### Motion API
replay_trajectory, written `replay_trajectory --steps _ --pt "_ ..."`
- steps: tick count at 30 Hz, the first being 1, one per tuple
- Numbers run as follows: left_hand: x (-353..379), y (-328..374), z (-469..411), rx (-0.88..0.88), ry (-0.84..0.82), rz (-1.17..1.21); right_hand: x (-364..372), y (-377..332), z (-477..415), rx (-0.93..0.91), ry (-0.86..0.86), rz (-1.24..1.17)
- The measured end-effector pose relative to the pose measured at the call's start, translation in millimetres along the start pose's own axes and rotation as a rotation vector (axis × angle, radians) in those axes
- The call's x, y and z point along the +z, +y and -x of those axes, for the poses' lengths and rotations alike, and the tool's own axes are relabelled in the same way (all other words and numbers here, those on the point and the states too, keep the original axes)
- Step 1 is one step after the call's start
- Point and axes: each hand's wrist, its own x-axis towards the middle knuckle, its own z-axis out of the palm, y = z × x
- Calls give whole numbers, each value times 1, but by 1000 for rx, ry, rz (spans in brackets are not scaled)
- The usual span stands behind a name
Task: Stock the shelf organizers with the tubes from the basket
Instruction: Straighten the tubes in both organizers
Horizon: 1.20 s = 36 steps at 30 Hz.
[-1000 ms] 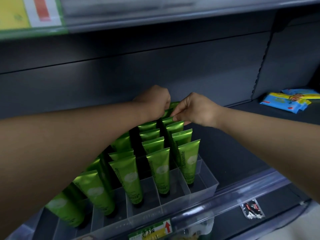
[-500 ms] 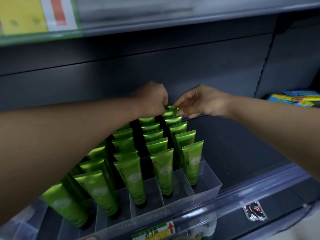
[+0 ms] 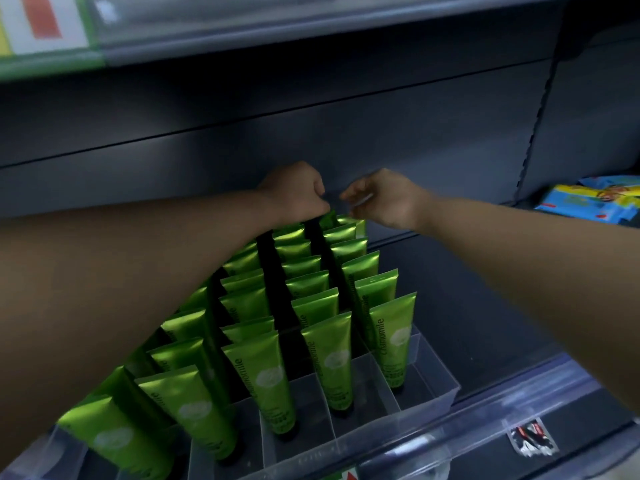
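Several green tubes [image 3: 327, 362] marked "Chamomile" stand cap-down in rows inside a clear plastic shelf organizer [image 3: 433, 393]. Both my arms reach over them to the back of the shelf. My left hand [image 3: 298, 192] is a closed fist, and its fingers press on the top edge of the rearmost tube [image 3: 328, 218] in the middle row. My right hand [image 3: 384, 199] is blurred. Its fingers are curled just above the rearmost tube [image 3: 349, 221] of the right row, and I cannot tell whether they grip it. The basket is out of view.
The dark shelf back panel [image 3: 381, 133] is just behind my hands. Blue and yellow packets [image 3: 588, 199] lie on the neighbouring shelf at right. A clear rail [image 3: 502, 407] runs along the shelf's front edge, and the upper shelf [image 3: 311, 26] hangs overhead.
Both hands have moved a little further back and up along the rows. The right hand's fingers have lifted slightly off the tube tops. The tubes stay in their rows.
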Motion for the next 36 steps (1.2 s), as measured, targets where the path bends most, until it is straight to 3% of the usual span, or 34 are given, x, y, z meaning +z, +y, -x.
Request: replay_trajectory --steps 7,16,28,36 --pt "12 7 -8 -5 -86 -15 10 9 -5 -77 31 153" --pt "20 9 -15 -28 -72 -33 9 18 -6 -44 91 45" --pt "20 0 -15 47 20 -58 10 7 -11 10 -13 -144" --pt "17 -1 -13 87 12 -109 14 -6 -12 -16 -88 -99"
